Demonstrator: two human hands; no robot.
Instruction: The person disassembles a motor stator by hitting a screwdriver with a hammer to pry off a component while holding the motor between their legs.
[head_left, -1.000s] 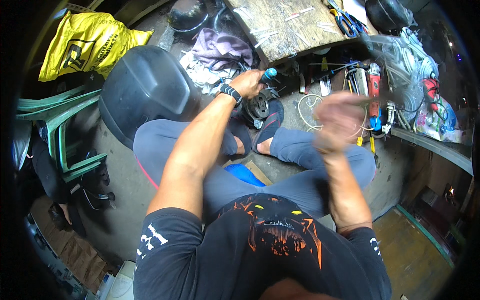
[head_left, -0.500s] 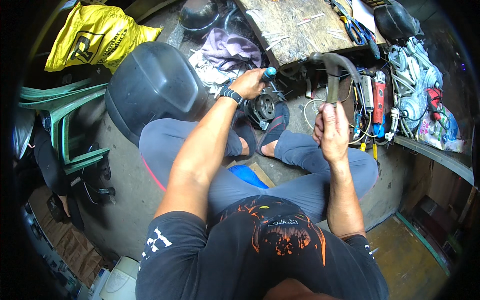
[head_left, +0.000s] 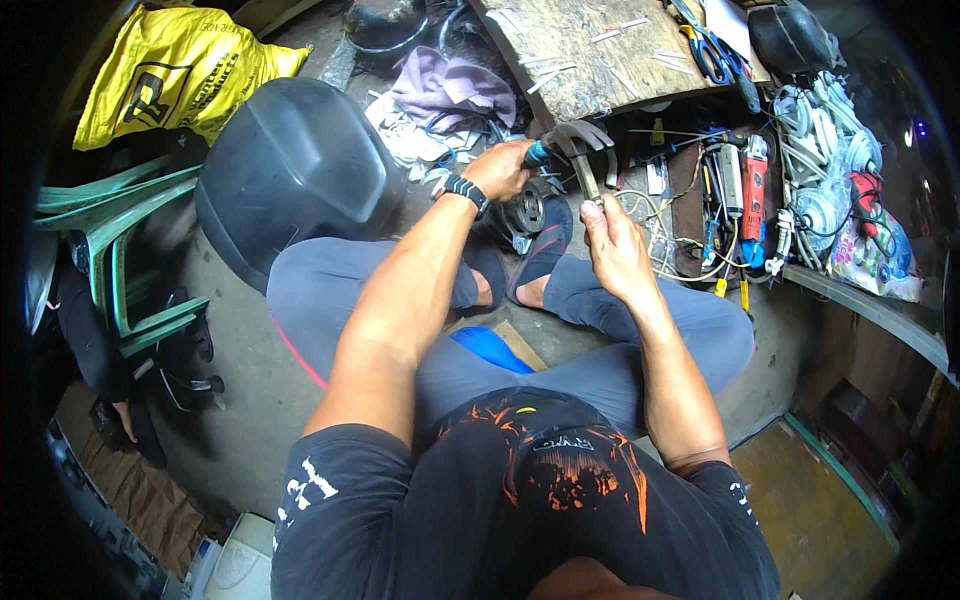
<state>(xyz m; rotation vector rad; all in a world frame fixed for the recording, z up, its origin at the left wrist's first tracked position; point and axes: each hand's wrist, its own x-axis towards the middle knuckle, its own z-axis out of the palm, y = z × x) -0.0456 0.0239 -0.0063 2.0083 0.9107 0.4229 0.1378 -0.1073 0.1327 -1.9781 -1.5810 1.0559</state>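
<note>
My left hand point(head_left: 500, 172) is closed around a screwdriver point(head_left: 537, 154) with a blue handle; its shank is hidden below the fist. Under that hand, between my feet, sits a round metal motor part point(head_left: 522, 212) with a ringed opening. My right hand point(head_left: 618, 240) grips a claw hammer point(head_left: 588, 182) by its handle. The hammer's head is at the butt end of the screwdriver; whether the two touch I cannot tell.
A black rounded case point(head_left: 300, 175) stands at my left, near a yellow bag point(head_left: 190, 80). Ahead is a worn wooden board point(head_left: 600, 60) with thin strips and scissors point(head_left: 708, 55). A red angle grinder point(head_left: 755, 185) and cables lie at right. A blue object point(head_left: 490, 348) lies between my legs.
My right hand has swung the hammer left and down, from raised beside the board to the screwdriver's end. My left hand stays nearly in place, still holding the screwdriver.
</note>
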